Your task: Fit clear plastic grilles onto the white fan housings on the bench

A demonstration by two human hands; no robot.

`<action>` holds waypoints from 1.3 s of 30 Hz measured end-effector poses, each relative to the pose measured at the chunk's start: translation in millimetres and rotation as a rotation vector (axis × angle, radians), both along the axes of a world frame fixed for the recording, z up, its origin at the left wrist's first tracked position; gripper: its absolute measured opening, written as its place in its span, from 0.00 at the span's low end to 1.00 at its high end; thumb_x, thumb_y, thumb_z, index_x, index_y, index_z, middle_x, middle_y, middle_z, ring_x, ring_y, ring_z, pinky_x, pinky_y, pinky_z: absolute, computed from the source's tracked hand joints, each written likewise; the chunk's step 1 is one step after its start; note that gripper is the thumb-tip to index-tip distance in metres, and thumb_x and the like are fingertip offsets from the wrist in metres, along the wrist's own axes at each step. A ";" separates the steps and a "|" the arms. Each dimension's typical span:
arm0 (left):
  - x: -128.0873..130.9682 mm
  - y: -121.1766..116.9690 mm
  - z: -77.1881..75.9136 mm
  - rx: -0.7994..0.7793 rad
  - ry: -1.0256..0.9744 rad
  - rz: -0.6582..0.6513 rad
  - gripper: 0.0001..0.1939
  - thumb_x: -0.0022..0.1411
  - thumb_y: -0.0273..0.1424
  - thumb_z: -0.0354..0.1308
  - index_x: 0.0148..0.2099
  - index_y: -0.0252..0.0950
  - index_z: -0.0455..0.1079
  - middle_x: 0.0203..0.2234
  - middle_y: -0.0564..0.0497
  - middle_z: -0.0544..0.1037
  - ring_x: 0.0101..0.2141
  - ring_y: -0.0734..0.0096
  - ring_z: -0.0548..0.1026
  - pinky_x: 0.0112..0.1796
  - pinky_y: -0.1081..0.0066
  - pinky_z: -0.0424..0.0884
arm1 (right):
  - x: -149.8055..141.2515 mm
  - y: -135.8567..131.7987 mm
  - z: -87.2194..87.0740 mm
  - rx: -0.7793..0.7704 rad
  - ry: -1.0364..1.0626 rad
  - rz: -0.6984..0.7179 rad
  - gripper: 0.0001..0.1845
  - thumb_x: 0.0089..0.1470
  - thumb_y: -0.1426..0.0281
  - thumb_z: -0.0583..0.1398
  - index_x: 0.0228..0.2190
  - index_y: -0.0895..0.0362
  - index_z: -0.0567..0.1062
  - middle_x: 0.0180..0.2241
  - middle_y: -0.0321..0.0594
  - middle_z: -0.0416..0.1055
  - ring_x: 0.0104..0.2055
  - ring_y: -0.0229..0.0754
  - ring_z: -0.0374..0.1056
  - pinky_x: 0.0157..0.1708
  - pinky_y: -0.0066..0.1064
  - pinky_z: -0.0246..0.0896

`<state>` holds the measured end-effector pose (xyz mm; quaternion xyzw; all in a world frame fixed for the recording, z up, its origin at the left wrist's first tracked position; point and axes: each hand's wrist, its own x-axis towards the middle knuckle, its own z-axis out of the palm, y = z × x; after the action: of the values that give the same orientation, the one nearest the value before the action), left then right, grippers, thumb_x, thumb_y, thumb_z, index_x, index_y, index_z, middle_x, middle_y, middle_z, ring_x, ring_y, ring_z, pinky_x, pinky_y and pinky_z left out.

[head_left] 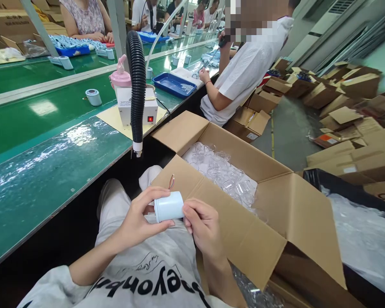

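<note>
My left hand (141,218) is wrapped round a light blue plastic cylinder (171,206), thumb below and fingers above. The cylinder lies on its side over my lap. Thin reddish wires (171,182) stick up beyond its upper edge. At its right end, the fingers of my right hand (201,220) are pinched together against the end face. Whatever they may hold is hidden. Just to the right stands an open cardboard box (243,239) with many clear plastic parts (226,173) inside.
A black flexible hose (137,85) hangs beside a white box with a red switch (124,109). On the green conveyor (22,132) sits a similar blue cylinder (94,97). A blue tray (173,84) lies farther along. A co-worker (243,72) sits ahead; cartons (359,85) fill the right.
</note>
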<state>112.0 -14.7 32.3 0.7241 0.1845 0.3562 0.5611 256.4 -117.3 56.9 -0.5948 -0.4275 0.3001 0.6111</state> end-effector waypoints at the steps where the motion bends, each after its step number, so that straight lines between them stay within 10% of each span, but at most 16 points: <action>1: -0.5 0.4 0.2 -0.031 -0.002 -0.004 0.23 0.53 0.33 0.72 0.51 0.41 0.74 0.48 0.44 0.77 0.48 0.59 0.77 0.39 0.70 0.79 | -0.6 0.8 -1.2 -0.017 0.026 0.012 0.19 0.63 0.61 0.59 0.22 0.56 0.73 0.17 0.31 0.62 0.16 0.32 0.55 0.17 0.26 0.53; 23: -13.0 6.3 -28.3 -0.163 0.075 0.231 0.20 0.55 0.33 0.70 0.51 0.44 0.74 0.51 0.45 0.74 0.50 0.60 0.76 0.42 0.70 0.78 | -4.4 40.0 -31.5 -0.164 0.210 0.168 0.26 0.59 0.47 0.59 0.24 0.56 0.72 0.17 0.30 0.61 0.14 0.34 0.63 0.16 0.26 0.57; 27: -11.3 6.4 -41.1 -0.479 0.090 0.357 0.24 0.54 0.40 0.70 0.52 0.43 0.72 0.50 0.46 0.75 0.47 0.59 0.76 0.43 0.68 0.78 | 59.6 66.6 -51.0 -0.307 0.104 0.118 0.31 0.56 0.39 0.54 0.28 0.56 0.73 0.22 0.36 0.71 0.18 0.37 0.66 0.18 0.29 0.65; 33: -12.2 12.6 -49.6 -1.060 0.019 0.738 0.26 0.51 0.49 0.69 0.49 0.41 0.74 0.46 0.50 0.79 0.34 0.68 0.74 0.30 0.77 0.75 | 243.4 158.1 -91.3 -0.519 -0.224 -0.199 0.18 0.59 0.55 0.63 0.39 0.58 0.76 0.44 0.46 0.75 0.44 0.48 0.73 0.42 0.42 0.72; 39: -11.5 24.9 -55.6 -1.189 -0.122 1.033 0.09 0.61 0.37 0.58 0.34 0.38 0.75 0.47 0.52 0.81 0.41 0.66 0.77 0.28 0.80 0.75 | 326.4 209.4 -160.3 -0.706 -0.404 -0.321 0.18 0.64 0.62 0.62 0.50 0.59 0.73 0.52 0.46 0.72 0.51 0.49 0.71 0.51 0.48 0.69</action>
<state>100.5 10.2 -23.3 0.1043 0.6258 0.4524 0.6268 582.8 92.1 -103.4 -0.8730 -0.3116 0.2066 0.3134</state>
